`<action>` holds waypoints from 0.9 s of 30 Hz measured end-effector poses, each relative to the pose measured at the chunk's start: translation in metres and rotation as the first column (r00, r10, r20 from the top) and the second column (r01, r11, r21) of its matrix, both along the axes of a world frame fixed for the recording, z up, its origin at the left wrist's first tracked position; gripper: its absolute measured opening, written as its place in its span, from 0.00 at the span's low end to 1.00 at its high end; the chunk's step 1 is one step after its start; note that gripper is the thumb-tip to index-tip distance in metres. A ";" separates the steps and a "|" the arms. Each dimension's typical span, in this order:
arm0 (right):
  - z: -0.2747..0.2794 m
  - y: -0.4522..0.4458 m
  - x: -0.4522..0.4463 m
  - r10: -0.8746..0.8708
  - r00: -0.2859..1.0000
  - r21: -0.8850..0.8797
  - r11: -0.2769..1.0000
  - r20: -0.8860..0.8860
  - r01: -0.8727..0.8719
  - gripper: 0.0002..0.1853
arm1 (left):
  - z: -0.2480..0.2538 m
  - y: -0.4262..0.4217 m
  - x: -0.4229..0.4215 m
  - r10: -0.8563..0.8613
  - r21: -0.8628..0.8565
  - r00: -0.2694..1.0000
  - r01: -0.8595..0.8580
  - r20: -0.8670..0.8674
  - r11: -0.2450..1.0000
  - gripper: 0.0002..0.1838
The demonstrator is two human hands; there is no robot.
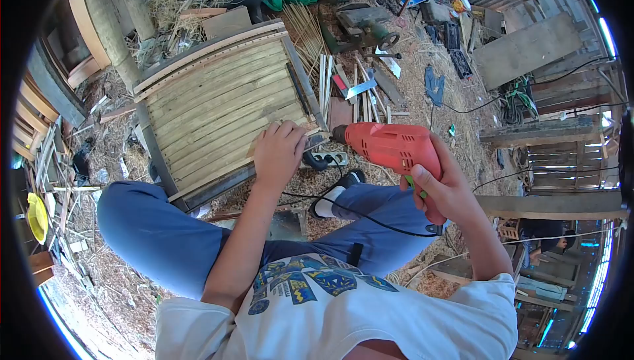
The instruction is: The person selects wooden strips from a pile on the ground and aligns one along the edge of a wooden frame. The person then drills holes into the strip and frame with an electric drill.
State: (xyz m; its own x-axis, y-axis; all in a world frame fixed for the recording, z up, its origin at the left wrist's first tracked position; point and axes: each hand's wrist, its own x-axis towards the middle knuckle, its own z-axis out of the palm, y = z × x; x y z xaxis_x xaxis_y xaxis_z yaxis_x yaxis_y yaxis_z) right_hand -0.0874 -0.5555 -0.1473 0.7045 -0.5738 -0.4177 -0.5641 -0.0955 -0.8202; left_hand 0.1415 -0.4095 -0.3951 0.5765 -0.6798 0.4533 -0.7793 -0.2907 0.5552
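A slatted wooden panel [224,96] in a dark frame lies tilted at the left of the view, one corner close to my knees. On that corner rests my left hand [281,150], palm down, its fingers laid across the wood near a small strip. My right hand [446,185] is wrapped round the handle of a red electric drill [389,145]. The drill lies level, its black chuck pointing left at the panel's corner, close to my left fingertips. Whether the bit touches the wood I cannot tell.
A power strip [330,159] and a black cord [356,209] lie below the drill. Beyond stand a try square [360,88], thin wood strips and a machine vise [370,33]. Shavings cover the ground. A yellow bowl [37,218] is at left; a person [548,234] sits at far right.
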 end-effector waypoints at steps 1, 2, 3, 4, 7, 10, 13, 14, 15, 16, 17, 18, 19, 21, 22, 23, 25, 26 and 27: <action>0.001 0.002 0.002 0.009 1.000 -0.004 1.000 -0.001 -0.009 0.43 | 0.000 0.000 0.001 -0.002 -0.001 1.000 0.002 -0.003 1.000 0.06; 0.003 0.004 0.004 0.010 1.000 -0.005 1.000 -0.003 -0.010 0.44 | 0.000 0.000 0.001 -0.002 -0.002 1.000 0.002 -0.005 1.000 0.06; 0.004 0.005 0.006 0.014 1.000 -0.006 1.000 -0.003 -0.014 0.44 | 0.000 0.000 0.001 0.000 -0.001 1.000 0.000 -0.005 1.000 0.06; 0.005 0.007 0.009 0.018 1.000 -0.005 1.000 -0.002 -0.018 0.44 | 0.000 0.000 0.001 -0.004 0.006 1.000 0.004 -0.015 1.000 0.06; 0.005 0.008 0.013 0.028 1.000 -0.017 0.999 -0.003 -0.028 0.44 | -0.002 0.002 0.000 -0.011 0.025 0.999 0.011 -0.034 1.000 0.06; 0.006 0.010 0.018 0.004 1.000 -0.013 1.000 -0.019 -0.004 0.43 | -0.002 0.001 0.000 -0.008 0.027 1.000 0.009 -0.029 1.000 0.06; 0.004 0.010 0.020 0.006 1.000 -0.002 1.000 -0.006 -0.006 0.42 | -0.001 0.002 -0.001 -0.006 0.018 1.000 0.007 -0.018 1.000 0.07; 0.003 0.009 0.020 0.009 1.000 -0.010 1.000 -0.009 -0.009 0.41 | -0.001 0.002 -0.001 -0.005 0.015 1.000 0.005 -0.010 1.000 0.07; 0.003 0.009 0.021 0.012 1.000 -0.018 1.000 -0.012 -0.012 0.41 | -0.001 0.002 -0.002 -0.003 0.012 1.000 0.003 -0.001 1.000 0.07; 0.003 0.009 0.021 0.015 1.000 -0.026 1.000 -0.016 -0.015 0.40 | -0.001 0.002 -0.002 -0.003 0.007 1.000 0.003 0.001 1.000 0.07; 0.002 0.009 0.022 0.010 1.000 -0.026 1.000 -0.015 -0.010 0.40 | -0.002 0.001 -0.001 -0.002 0.001 1.000 0.002 0.004 1.000 0.07; 0.002 0.009 0.022 0.006 1.000 -0.026 1.000 -0.014 -0.006 0.40 | -0.002 0.001 -0.001 0.000 -0.005 1.000 0.000 0.006 1.000 0.07; 0.001 0.008 0.022 0.003 1.000 -0.026 1.000 -0.014 -0.004 0.40 | -0.003 0.001 -0.002 -0.001 -0.004 1.000 0.001 0.004 1.000 0.07; 0.002 0.007 0.023 0.010 1.000 -0.014 1.000 -0.018 -0.010 0.40 | -0.003 0.001 -0.001 0.001 -0.004 1.000 -0.001 0.002 1.000 0.07; 0.002 0.006 0.024 0.014 1.000 -0.008 1.000 -0.018 -0.014 0.40 | -0.002 0.001 -0.001 0.002 -0.004 1.000 -0.002 0.003 1.000 0.07; 0.002 0.006 0.024 0.012 1.000 -0.008 1.000 -0.020 -0.012 0.40 | -0.001 0.001 -0.001 0.002 -0.004 1.000 -0.002 0.004 1.000 0.07; 0.002 0.006 0.024 0.006 1.000 -0.009 1.000 -0.021 -0.006 0.40 | -0.001 0.002 -0.001 0.003 0.002 1.000 -0.003 0.005 1.000 0.07; 0.003 0.006 0.024 0.005 1.000 -0.010 1.000 -0.026 -0.005 0.40 | 0.000 0.002 -0.001 0.002 0.009 1.000 -0.002 0.004 1.000 0.07; 0.004 0.007 0.025 0.003 0.999 -0.012 1.000 -0.032 -0.003 0.40 | 0.000 0.002 -0.002 0.000 0.016 1.000 0.000 0.002 1.000 0.07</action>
